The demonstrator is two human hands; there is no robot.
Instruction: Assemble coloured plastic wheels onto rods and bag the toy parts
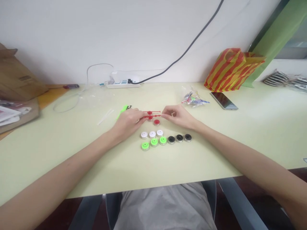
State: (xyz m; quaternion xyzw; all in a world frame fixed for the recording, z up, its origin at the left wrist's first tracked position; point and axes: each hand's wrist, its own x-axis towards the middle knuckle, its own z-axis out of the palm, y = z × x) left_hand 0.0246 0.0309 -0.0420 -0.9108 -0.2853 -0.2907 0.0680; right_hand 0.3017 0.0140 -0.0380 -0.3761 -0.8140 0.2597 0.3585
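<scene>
My left hand is closed on a thin red plastic strip at its left end. At the strip's right end, the fingertips of my right hand are pinched together on the tip. A second red strip lies just behind it, its left end hidden by my left hand. Red round wheel-like pieces sit under and in front of the strips. Closer to me are three white ones, three bright green ones and three black ones. Green plastic parts lie behind my left hand.
A clear bag of small coloured parts and a phone lie at the back right, by a striped bag. A power strip stands by the wall. Cardboard boxes are at the left. White strips lie on the table.
</scene>
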